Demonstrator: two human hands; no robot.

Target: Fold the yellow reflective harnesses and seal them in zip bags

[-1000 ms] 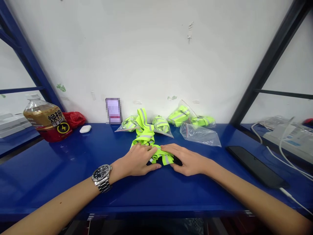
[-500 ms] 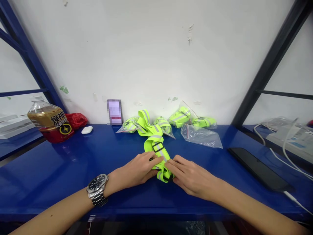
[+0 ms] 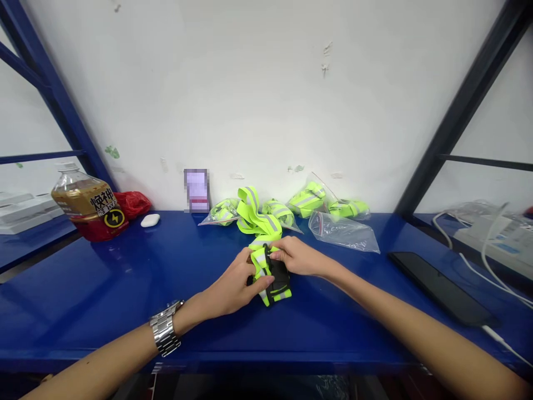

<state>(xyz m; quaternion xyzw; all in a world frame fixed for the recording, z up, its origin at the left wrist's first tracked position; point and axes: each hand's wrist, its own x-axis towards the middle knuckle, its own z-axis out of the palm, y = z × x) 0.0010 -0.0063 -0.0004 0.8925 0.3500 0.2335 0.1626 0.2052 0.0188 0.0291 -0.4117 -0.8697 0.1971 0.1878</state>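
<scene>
A fluorescent yellow-green webbing strap with grey reflective stripes (image 3: 266,250) is held near the middle of the glossy blue tabletop (image 3: 125,289), a little toward its front edge. The left hand (image 3: 237,284) is closed around the folded near end of the strap, thumb over the top, and the right hand (image 3: 293,256) is pinched on the same bundle from the far side, where a black plastic buckle (image 3: 278,275) is pressed against the folds. The rest of the strap is trailed loosely back toward the rear edge, where it is heaped beside several clear zip bags packed with folded yellow-green straps (image 3: 308,201).

The folded bundle is judged likely to spring open if either grip is relaxed, since the webbing looks stiff and the layers are held only by finger pressure. The loose tail could be dragged over the packed bags and shift them, or be snagged on them, if the bundle is pulled toward the front edge. The buckle might slip out of the fold and leave the roll lopsided. An empty clear zip bag (image 3: 343,232) lies just beyond the right hand and could be swept aside on the slick surface. A black flat phone with a white cable (image 3: 441,289) near the right edge and a brown drink bottle with a red label (image 3: 89,208) at the back left corner are well apart and are judged to be at little risk.
</scene>
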